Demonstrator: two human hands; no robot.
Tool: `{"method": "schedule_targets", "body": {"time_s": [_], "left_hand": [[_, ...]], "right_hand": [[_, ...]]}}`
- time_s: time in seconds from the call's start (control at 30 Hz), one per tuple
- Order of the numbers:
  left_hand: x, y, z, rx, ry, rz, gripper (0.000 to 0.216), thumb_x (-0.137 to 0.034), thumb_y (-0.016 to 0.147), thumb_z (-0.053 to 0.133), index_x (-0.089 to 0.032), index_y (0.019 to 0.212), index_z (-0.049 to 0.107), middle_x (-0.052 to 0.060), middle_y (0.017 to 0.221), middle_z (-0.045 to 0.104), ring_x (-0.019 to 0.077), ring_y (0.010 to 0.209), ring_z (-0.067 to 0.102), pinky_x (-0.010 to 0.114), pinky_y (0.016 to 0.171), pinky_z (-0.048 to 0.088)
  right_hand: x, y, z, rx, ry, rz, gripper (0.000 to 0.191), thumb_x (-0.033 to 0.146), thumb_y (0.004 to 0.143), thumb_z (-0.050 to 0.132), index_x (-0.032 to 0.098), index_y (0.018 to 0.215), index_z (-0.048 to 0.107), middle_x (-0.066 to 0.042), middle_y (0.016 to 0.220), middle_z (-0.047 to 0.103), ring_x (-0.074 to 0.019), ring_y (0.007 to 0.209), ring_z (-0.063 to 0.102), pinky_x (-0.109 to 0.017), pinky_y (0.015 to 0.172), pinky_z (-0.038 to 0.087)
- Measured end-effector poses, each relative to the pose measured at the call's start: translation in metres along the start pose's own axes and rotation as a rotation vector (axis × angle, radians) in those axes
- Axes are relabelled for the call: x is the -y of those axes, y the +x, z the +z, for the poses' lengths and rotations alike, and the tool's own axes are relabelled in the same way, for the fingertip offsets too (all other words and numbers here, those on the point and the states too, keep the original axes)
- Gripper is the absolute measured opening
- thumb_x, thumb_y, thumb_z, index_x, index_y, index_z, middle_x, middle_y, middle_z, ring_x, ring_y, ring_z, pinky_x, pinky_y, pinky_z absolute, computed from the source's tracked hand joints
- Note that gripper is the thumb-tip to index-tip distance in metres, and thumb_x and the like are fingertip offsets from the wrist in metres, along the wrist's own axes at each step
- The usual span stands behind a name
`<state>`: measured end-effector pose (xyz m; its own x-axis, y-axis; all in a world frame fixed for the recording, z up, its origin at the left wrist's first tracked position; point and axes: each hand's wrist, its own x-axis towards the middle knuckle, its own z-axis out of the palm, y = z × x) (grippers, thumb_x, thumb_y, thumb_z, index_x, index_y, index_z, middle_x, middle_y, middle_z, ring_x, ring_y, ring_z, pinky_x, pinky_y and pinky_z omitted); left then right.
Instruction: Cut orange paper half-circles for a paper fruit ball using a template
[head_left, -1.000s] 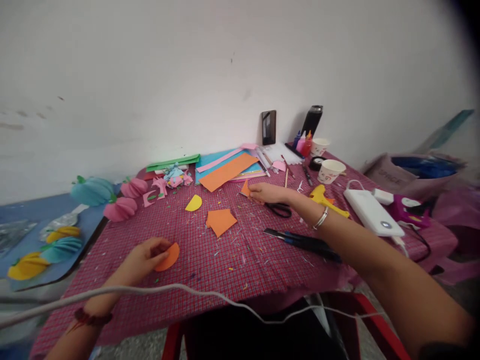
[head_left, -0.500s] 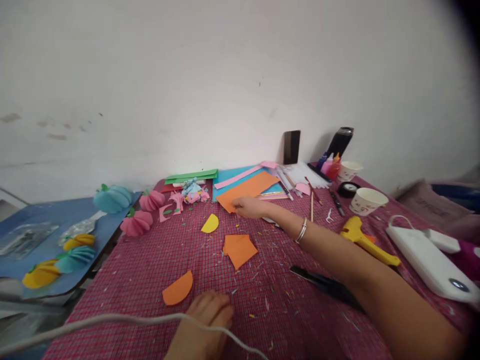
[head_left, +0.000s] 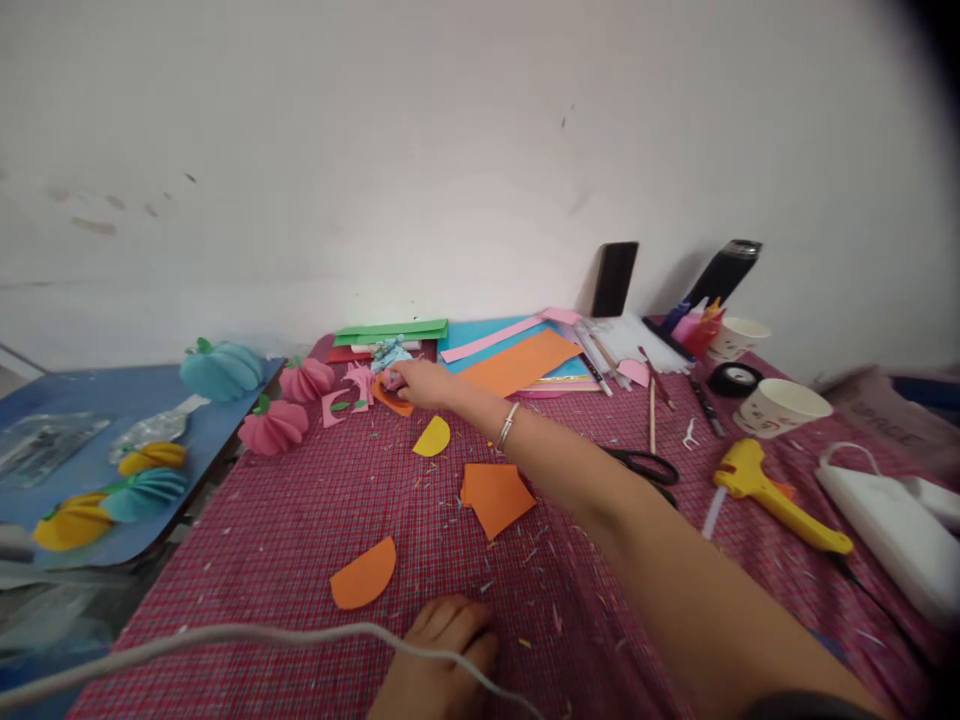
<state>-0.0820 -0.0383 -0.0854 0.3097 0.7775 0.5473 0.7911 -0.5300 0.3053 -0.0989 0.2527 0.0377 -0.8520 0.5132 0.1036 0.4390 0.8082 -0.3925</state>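
Observation:
My right hand (head_left: 420,383) reaches far across the red checked tablecloth (head_left: 285,530) to the pile of pink and blue paper scraps (head_left: 373,375). Its fingers pinch an orange paper scrap (head_left: 391,400) at that pile. My left hand (head_left: 442,655) rests near the front edge with curled fingers; nothing shows in it. An orange half-circle (head_left: 364,577) lies just left of it. A folded orange paper piece (head_left: 493,496) and a yellow half-circle (head_left: 433,438) lie mid-table.
Coloured paper sheets (head_left: 517,358) lie at the back. Scissors (head_left: 643,464), a yellow glue gun (head_left: 776,493), paper cups (head_left: 780,405), tape, pens and a white power bank (head_left: 881,520) lie right. Paper pumpkins (head_left: 274,425) sit left. A white cable (head_left: 225,640) crosses the front.
My right hand moved left from the scissors area, past the orange sheet, to the scrap pile, carrying the orange scrap. My left hand let go of the orange half-circle and shifted right.

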Motion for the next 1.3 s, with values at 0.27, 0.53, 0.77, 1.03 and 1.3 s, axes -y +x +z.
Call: {"method": "schedule_targets", "body": {"time_s": [0.27,0.53,0.77,1.03,1.3], "left_hand": [[-0.002,-0.001,-0.005,0.049,-0.030,-0.011,0.022,-0.007,0.084,0.044,-0.020,0.094,0.058,0.008,0.093,0.068,0.0224,0.085,0.063,0.037,0.074,0.053],[-0.004,0.004,-0.012,0.084,-0.020,-0.004,0.021,-0.008,0.085,0.046,-0.020,0.096,0.060,0.007,0.093,0.068,0.0201,0.086,0.062,0.035,0.076,0.053],[-0.003,0.006,-0.018,0.103,-0.049,-0.004,0.020,-0.009,0.086,0.048,-0.018,0.100,0.060,0.007,0.097,0.068,0.0195,0.090,0.062,0.034,0.078,0.054],[-0.003,0.009,-0.026,0.191,-0.063,0.010,0.027,-0.006,0.086,0.044,-0.018,0.104,0.061,0.008,0.102,0.067,0.0205,0.092,0.062,0.035,0.081,0.053],[-0.006,0.012,-0.025,0.120,-0.053,0.001,0.023,-0.006,0.084,0.049,-0.018,0.098,0.062,0.007,0.096,0.068,0.0190,0.089,0.062,0.034,0.078,0.054]], "right_hand": [[-0.011,-0.102,-0.011,0.157,0.091,-0.154,0.022,0.016,0.086,0.052,0.013,0.103,0.066,-0.009,0.100,0.069,-0.0181,0.087,0.061,-0.027,0.075,0.042],[-0.023,-0.196,0.004,0.173,-0.049,-0.057,0.083,0.034,0.069,0.076,0.019,0.143,0.040,-0.014,0.134,0.052,-0.0307,0.120,0.049,-0.042,0.099,0.038],[-0.017,-0.196,0.017,0.094,-0.085,-0.028,0.078,0.027,0.074,0.071,0.018,0.144,0.038,-0.016,0.127,0.056,-0.0306,0.115,0.052,-0.043,0.098,0.039],[-0.013,-0.203,0.024,0.022,-0.129,0.026,0.069,0.023,0.077,0.066,0.014,0.140,0.040,-0.017,0.131,0.053,-0.0290,0.117,0.051,-0.042,0.101,0.038],[-0.007,-0.203,0.025,-0.038,-0.072,0.118,0.060,0.019,0.076,0.065,0.018,0.133,0.047,-0.013,0.125,0.059,-0.0264,0.114,0.053,-0.040,0.099,0.037]]}}
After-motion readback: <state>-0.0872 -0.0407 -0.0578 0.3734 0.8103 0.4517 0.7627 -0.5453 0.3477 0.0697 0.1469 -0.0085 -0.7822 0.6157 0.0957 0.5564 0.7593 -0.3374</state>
